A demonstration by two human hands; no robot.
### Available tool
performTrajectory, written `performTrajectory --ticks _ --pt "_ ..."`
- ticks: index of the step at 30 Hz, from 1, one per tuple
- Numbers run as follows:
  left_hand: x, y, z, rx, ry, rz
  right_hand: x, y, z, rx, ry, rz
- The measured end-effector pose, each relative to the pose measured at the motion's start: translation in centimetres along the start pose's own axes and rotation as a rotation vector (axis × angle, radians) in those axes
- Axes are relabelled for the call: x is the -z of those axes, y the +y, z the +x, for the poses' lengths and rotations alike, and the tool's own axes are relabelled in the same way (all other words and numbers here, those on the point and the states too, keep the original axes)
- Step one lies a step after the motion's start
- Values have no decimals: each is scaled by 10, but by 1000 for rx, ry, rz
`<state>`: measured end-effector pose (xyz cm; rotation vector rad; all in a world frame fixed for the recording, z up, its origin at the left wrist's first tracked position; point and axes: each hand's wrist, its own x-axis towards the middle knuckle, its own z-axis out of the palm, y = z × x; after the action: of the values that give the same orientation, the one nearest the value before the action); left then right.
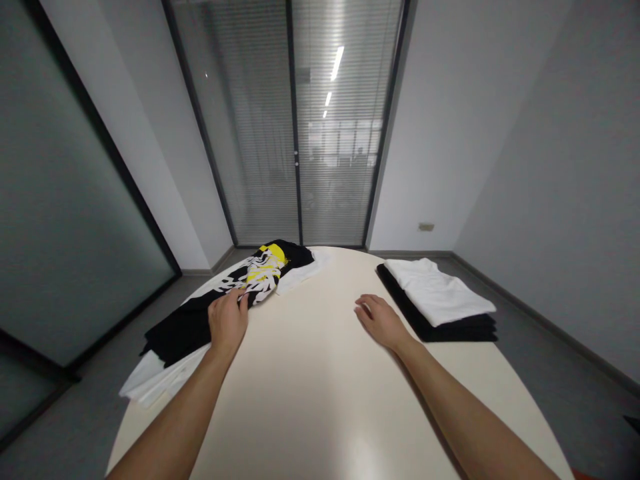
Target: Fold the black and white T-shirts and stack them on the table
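A black garment (183, 332) with a white and yellow print lies loosely along the left side of the table, over white cloth (163, 377). My left hand (229, 319) grips the near edge of this black garment, fingers closed on it. On the right, my right hand (383, 321) is over the tabletop, fingers apart and slightly curled, with nothing in it. Just beyond it sits a stack of folded black cloth (450, 331), with a folded white garment (437, 293) on top.
The pale table (310, 387) has a rounded far edge. Behind it stand glass panels with blinds (340, 187) in dark frames. Grey walls rise on both sides, and the right one (575, 200) meets a grey floor.
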<state>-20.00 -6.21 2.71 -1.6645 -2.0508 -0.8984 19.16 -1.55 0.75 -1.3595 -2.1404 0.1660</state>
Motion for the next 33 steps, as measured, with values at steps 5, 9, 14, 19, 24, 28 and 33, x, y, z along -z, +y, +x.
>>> performTrajectory --ticks 5,9,14,19,24,28,33 --pt "12 24 -6 -306 250 -301 0 0 1 -8 -4 -5" --pt "27 62 -27 -730 -108 -416 -1 2 2 -9 -13 -7" --pt "31 88 -46 -530 -254 -259 -1 4 2 7 -16 -1" --pt "11 73 -49 -322 -406 -132 -1 3 1 7 -11 5" --pt "13 74 -50 -414 -467 -170 -1 1 1 10 -3 5" --pt "35 98 -59 -562 -515 -306 4 -15 3 82 64 51" --pt "54 122 -69 -618 -564 -548 12 -48 0 391 -83 187"
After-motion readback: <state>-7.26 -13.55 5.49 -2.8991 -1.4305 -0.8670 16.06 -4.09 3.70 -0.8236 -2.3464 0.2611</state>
